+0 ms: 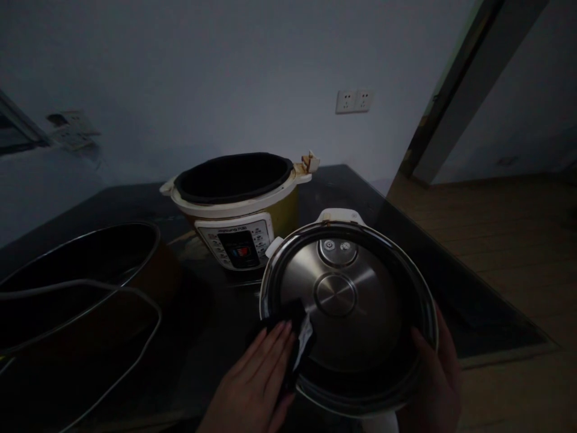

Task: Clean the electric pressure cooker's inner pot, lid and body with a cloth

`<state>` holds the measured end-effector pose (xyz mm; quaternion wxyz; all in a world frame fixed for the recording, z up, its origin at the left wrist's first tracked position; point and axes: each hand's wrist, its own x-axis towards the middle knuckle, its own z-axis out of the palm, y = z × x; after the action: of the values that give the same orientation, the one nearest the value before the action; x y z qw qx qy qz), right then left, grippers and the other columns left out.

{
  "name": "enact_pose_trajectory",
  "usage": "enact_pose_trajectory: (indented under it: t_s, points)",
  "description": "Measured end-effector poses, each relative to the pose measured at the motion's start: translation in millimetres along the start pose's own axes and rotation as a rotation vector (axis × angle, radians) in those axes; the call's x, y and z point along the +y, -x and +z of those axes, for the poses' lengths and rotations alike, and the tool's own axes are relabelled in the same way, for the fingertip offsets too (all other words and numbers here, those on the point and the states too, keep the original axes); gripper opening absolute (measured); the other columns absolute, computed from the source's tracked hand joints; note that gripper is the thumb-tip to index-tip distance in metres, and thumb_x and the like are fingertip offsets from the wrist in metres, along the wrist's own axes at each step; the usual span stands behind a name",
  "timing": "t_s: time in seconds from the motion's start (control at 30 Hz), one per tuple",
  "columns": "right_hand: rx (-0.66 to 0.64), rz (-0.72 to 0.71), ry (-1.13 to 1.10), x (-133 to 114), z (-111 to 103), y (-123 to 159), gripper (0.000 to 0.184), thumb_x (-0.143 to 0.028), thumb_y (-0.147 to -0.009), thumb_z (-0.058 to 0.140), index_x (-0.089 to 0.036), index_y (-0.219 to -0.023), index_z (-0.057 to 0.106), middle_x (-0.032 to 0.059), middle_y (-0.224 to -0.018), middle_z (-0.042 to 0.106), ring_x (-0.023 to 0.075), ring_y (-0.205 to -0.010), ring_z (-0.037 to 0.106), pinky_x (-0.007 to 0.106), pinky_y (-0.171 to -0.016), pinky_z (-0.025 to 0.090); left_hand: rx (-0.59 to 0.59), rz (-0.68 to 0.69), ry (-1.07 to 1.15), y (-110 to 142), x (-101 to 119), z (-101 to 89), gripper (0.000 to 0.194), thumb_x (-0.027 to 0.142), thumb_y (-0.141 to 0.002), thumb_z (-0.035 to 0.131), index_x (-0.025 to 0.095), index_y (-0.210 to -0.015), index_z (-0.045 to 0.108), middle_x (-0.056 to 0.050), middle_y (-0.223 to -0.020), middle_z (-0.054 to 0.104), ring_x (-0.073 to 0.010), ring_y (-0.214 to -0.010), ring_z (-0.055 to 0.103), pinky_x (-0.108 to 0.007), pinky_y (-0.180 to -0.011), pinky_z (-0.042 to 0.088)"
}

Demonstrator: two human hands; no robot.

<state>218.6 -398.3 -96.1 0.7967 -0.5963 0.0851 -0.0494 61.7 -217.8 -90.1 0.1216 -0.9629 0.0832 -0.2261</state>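
Observation:
A round cooker lid (349, 300) is held tilted toward me, its shiny metal inner side facing up. My right hand (435, 373) grips the lid's right rim, thumb over the edge. My left hand (259, 379) lies with fingers stretched out, pressing a dark cloth (295, 328) against the lid's lower left inner rim. Behind the lid stands an open electric pressure cooker (234, 204), cream and yellow, with a control panel on its front and a dark inner pot.
A large dark pan (81, 270) sits at the left on the black table (451, 270), with a white cord (135, 355) looped over it. Wall sockets (354, 101) are behind. A wooden floor lies to the right, beyond the table edge.

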Motion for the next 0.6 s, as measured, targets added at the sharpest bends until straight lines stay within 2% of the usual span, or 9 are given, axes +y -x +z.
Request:
enact_pose_trajectory:
  t_s: [0.13, 0.27, 0.37, 0.5, 0.6]
  points:
    - [-0.073, 0.035, -0.02, -7, -2, 3, 0.057, -0.039, -0.08, 0.062, -0.034, -0.134, 0.048, -0.0009, -0.142, 0.047, 0.0296, -0.133, 0.038, 0.053, -0.112, 0.022, 0.034, -0.03, 0.098, 7, 9, 10.0, 0.043, 0.014, -0.086, 0.044, 0.011, -0.128, 0.053, -0.006, -0.137, 0.055, -0.018, -0.131, 0.044, -0.031, -0.108, 0.038]
    - [-0.059, 0.011, 0.0, -15, -2, 7, 0.06, -0.039, -0.077, 0.065, -0.033, -0.135, 0.048, 0.0006, -0.14, 0.049, 0.0323, -0.132, 0.039, 0.055, -0.11, 0.025, 0.039, 0.009, 0.159, 12, 8, 16.8, 0.042, 0.008, -0.089, 0.04, 0.011, -0.128, 0.053, -0.006, -0.135, 0.056, -0.0185, -0.131, 0.044, -0.035, -0.106, 0.042]
    - [-0.044, 0.011, 0.012, -15, -3, 10, 0.061, -0.038, -0.077, 0.065, -0.033, -0.135, 0.048, 0.0012, -0.138, 0.052, 0.034, -0.13, 0.042, 0.058, -0.108, 0.027, 0.019, 0.046, 0.226, 14, 4, 18.2, 0.039, 0.011, -0.092, 0.038, 0.01, -0.129, 0.051, -0.007, -0.136, 0.055, -0.0195, -0.131, 0.043, -0.037, -0.106, 0.041]
    - [-0.066, -0.119, 0.137, -12, -13, 5, 0.06, -0.038, -0.079, 0.061, -0.033, -0.137, 0.046, -0.0011, -0.138, 0.052, 0.0324, -0.129, 0.044, 0.054, -0.106, 0.035, 0.058, 0.057, 0.448, 18, 2, 23.5, 0.041, 0.017, -0.095, 0.035, 0.011, -0.135, 0.044, -0.01, -0.135, 0.055, -0.0179, -0.136, 0.036, -0.038, -0.111, 0.033]
    - [-0.111, -0.188, 0.203, -16, -27, -4, 0.058, -0.039, -0.079, 0.061, -0.034, -0.136, 0.047, -0.0038, -0.134, 0.056, 0.03, -0.129, 0.044, 0.048, -0.105, 0.041, 0.137, 0.037, 0.663, 21, 4, 27.2, 0.049, 0.025, -0.096, 0.034, 0.014, -0.144, 0.03, -0.011, -0.134, 0.056, -0.017, -0.134, 0.039, -0.038, -0.11, 0.035]
